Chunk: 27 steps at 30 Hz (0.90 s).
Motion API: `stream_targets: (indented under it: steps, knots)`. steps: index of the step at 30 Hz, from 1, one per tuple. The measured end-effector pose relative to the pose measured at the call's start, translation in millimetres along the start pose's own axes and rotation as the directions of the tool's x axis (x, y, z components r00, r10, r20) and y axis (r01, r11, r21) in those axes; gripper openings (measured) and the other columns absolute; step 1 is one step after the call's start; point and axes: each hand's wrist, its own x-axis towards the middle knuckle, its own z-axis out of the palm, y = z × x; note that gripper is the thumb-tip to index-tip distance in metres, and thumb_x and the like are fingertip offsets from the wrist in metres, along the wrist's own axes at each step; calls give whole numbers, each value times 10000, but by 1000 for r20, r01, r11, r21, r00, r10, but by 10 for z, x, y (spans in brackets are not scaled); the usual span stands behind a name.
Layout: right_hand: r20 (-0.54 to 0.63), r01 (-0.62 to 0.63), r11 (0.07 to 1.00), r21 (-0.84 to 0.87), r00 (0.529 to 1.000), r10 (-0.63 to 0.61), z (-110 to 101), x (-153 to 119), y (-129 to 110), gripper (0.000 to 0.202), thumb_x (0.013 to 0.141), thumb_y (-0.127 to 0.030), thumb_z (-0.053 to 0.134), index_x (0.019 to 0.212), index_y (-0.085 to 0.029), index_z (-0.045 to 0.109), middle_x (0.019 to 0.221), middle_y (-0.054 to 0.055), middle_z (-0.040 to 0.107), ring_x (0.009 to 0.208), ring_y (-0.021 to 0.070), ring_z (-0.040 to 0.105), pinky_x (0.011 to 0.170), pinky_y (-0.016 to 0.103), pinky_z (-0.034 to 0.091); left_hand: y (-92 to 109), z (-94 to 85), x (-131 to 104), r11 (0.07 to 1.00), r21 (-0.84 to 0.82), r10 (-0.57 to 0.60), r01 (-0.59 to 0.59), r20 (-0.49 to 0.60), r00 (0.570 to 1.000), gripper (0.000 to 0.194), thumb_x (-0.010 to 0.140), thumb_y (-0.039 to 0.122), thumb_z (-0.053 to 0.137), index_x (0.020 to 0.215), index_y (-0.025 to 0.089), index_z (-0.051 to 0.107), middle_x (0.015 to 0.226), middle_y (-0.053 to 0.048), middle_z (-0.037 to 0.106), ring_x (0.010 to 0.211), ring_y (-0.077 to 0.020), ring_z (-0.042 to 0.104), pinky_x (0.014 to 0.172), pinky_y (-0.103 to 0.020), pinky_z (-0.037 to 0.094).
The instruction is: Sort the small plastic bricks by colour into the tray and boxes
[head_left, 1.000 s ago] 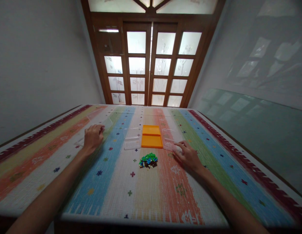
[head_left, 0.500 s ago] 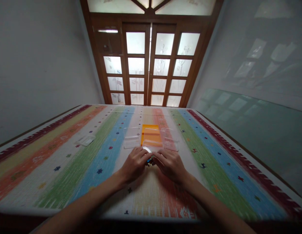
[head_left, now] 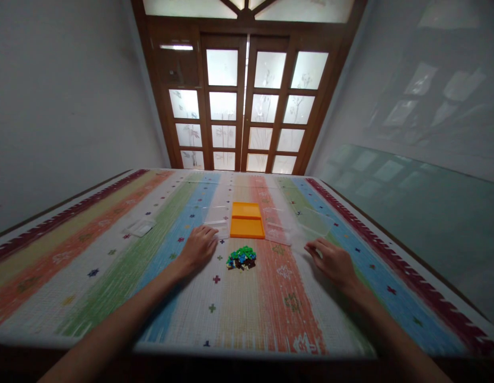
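A small pile of building bricks (head_left: 241,259), green, blue and dark brown, lies loose on the striped cloth between my hands. My left hand (head_left: 199,249) rests left of the pile, fingers loosely stretched and bent down beside a clear plastic tray (head_left: 217,227); nothing shows in its grasp. To the right, my right hand (head_left: 331,261) has thumb and fingertips pinched at the near side of a clear plastic container (head_left: 312,222), whose faint edges are hard to follow. Beyond the pile sits an orange two-part tray (head_left: 247,227).
Another clear tray (head_left: 277,233) lies just right of the orange one. A small clear case (head_left: 140,227) is farther left on the striped tablecloth (head_left: 247,314). Walls flank the table, with a glass panel (head_left: 402,197) at right and wooden doors (head_left: 244,106) behind.
My hands have parted from the middle, left hand leftward and right hand rightward. The clear container has moved from before the orange tray to the right, and the brick pile is uncovered.
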Motion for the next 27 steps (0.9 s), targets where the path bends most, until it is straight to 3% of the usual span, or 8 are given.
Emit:
stream_targets:
  steps: [3,9,14,19,22,24,27]
  knots:
    - [53,-51,999,-18,997,52,52,-102,135,389,964,-393,443,789,-203,734,851,90,738,668,203,655,583,297,409,-36,31,15,999,27,-21,19,78,997,209,935,213,480,940,163,683,968,-121,721,955,-258,640,888,-434,485]
    - [110,-94,995,-10,989,95,78,-159,97,317,931,-364,486,799,-226,739,919,87,758,760,237,700,624,320,474,-50,49,80,1000,20,15,-16,47,999,231,928,211,464,857,166,679,883,-115,719,861,-243,654,829,-414,496]
    - [115,-106,994,27,988,102,53,-140,60,302,923,-358,496,817,-227,747,915,91,757,762,241,705,653,333,499,-55,37,71,1000,7,3,-4,22,1000,220,915,228,486,952,158,692,950,-133,733,908,-261,662,853,-435,512]
    - [140,-96,995,12,986,93,34,-161,51,314,928,-372,491,812,-220,741,928,88,758,770,243,709,664,336,505,-137,-72,-45,999,5,-48,49,-105,993,265,918,306,501,1041,158,682,1043,-147,721,988,-288,639,889,-466,512]
    - [128,-94,996,-9,987,94,45,-176,62,326,925,-384,485,835,-216,749,969,102,762,846,266,720,693,350,519,-290,-236,-155,992,34,-112,120,-177,978,291,926,330,476,1066,162,668,1042,-146,707,1015,-300,617,933,-477,489]
    - [110,-105,994,-21,988,107,50,-181,69,324,915,-394,496,881,-209,760,993,111,761,866,274,720,701,355,523,-440,-374,-246,969,88,-208,230,-206,956,332,914,347,473,1093,140,660,1069,-172,688,1021,-335,601,936,-505,475]
    - [90,-120,993,-23,988,122,37,-180,57,329,899,-405,516,969,-199,763,1028,114,754,822,263,713,661,347,514,-704,-571,-404,863,203,-417,462,-227,880,425,880,378,479,1158,97,635,1122,-216,644,1051,-381,574,930,-531,459]
